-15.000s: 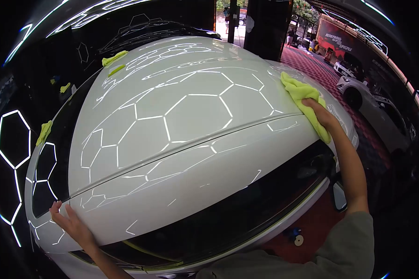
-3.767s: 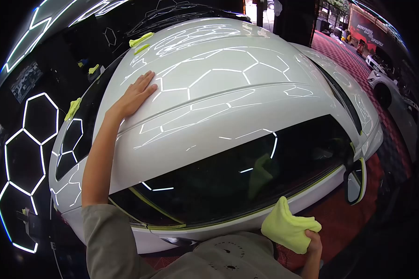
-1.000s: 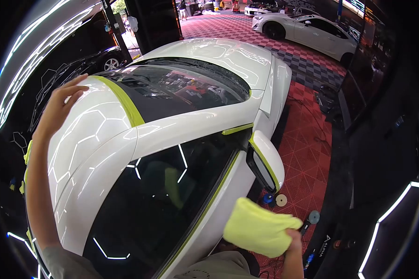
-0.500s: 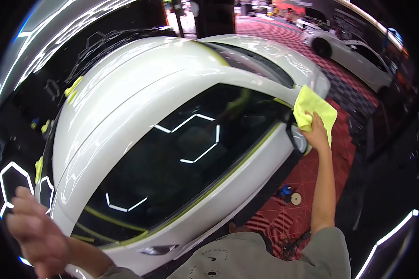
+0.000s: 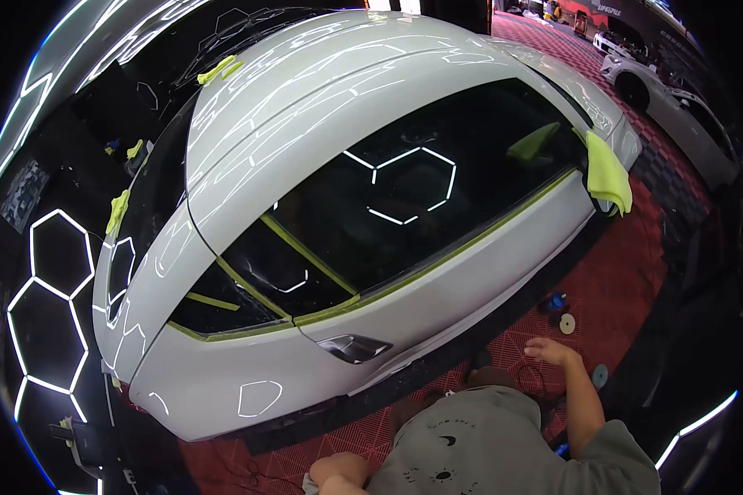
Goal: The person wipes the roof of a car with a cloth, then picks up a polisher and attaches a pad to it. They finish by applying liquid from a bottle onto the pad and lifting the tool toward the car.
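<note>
A white car with dark side windows fills the middle, its white door panel [image 5: 470, 264] in front of me. Yellow-green masking tape [image 5: 437, 268] lines the lower edge of the windows and runs across the rear glass. Over the side mirror hangs a yellow-green microfiber towel [image 5: 608, 175], covering most of it. My right hand [image 5: 553, 351] is low, apart from the car, above the red floor; its fingers are loosely stretched to the left and hold nothing visible. Of my left arm only a bent forearm [image 5: 340, 470] shows at the bottom edge; the hand itself is hidden.
On the red floor tiles [image 5: 504, 351] lie a blue object [image 5: 557, 301], a pale round pad [image 5: 567, 322], a teal round pad [image 5: 600, 376] and dark cable. More yellow cloths [image 5: 220, 70] rest on the car's far side. Another white car [image 5: 677, 115] stands at upper right.
My right hand has let go of the towel, now draped over the mirror, and has dropped toward me. My left hand has gone from the lower left. The view has shifted toward the car's rear.
</note>
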The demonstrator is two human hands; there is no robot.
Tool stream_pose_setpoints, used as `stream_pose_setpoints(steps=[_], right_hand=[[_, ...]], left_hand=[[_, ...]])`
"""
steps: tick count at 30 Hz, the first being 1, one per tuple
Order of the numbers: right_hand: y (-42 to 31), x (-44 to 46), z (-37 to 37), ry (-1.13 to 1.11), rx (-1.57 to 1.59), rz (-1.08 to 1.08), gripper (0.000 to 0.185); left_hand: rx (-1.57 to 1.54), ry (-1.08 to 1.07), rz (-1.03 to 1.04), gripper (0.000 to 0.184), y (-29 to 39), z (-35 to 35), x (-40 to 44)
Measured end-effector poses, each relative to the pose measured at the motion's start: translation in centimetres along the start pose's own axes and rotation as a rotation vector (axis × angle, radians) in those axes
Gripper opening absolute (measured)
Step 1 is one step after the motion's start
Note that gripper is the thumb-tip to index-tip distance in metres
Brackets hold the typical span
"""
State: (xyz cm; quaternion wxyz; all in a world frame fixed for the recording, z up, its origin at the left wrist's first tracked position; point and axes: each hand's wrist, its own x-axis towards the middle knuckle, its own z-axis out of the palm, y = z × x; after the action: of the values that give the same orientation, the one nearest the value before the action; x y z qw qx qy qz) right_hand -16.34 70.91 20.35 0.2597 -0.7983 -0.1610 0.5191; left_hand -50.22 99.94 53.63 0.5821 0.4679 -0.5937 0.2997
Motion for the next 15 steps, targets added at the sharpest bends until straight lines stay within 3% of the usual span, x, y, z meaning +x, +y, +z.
stream_pose_setpoints(steps=[2, 3, 5, 7, 8, 9, 10, 11, 14, 15], right_hand=[[9.8, -2.7, 5.7, 0.191, 0.173, 0.229, 0.049], [17.1, -3.6, 8.3, 0.224, 0.226, 0.417, 0.042], [22.7, -10.3, 11.3, -0.079, 0.03, 0.699, 0.043], [23.9, -13.9, 13.7, -0.029, 0.102, 0.725, 0.044], [24.0, -15.3, 14.6, 0.019, 0.177, 0.755, 0.045], [24.0, -16.4, 15.4, 0.07, 0.255, 0.785, 0.046], [23.8, -17.2, 15.8, 0.126, 0.339, 0.815, 0.047], [23.4, -17.8, 15.7, 0.186, 0.425, 0.848, 0.048], [20.0, -16.4, 15.2, 0.385, 0.525, 0.566, 0.043], [19.6, -15.3, 15.0, 0.428, 0.494, 0.463, 0.04]], left_hand=[[-0.019, -0.001, -0.06, 0.025, 1.5, 0.7, -0.6], [0.107, -0.012, 0.089, 0.024, 1.5, 0.8, -0.7], [0.367, -0.037, 0.393, 0.027, 1.0, 0.7, -0.6], [0.631, -0.088, 0.705, 0.036, 0.8, 0.4, -0.3], [0.632, -0.097, 0.715, 0.036, 0.9, 0.3, 0.0], [0.242, -0.08, 0.423, 0.025, 1.0, 0.2, 0.4], [-0.145, -0.065, 0.124, 0.027, 0.8, 0.0, 0.8], [-0.154, -0.074, 0.143, 0.027, 0.3, -0.4, 0.8], [-0.158, -0.244, 0.136, 0.026, -1.9, -0.3, 0.7], [-0.129, -0.201, 0.387, 0.023, -3.4, 0.4, 1.0]])
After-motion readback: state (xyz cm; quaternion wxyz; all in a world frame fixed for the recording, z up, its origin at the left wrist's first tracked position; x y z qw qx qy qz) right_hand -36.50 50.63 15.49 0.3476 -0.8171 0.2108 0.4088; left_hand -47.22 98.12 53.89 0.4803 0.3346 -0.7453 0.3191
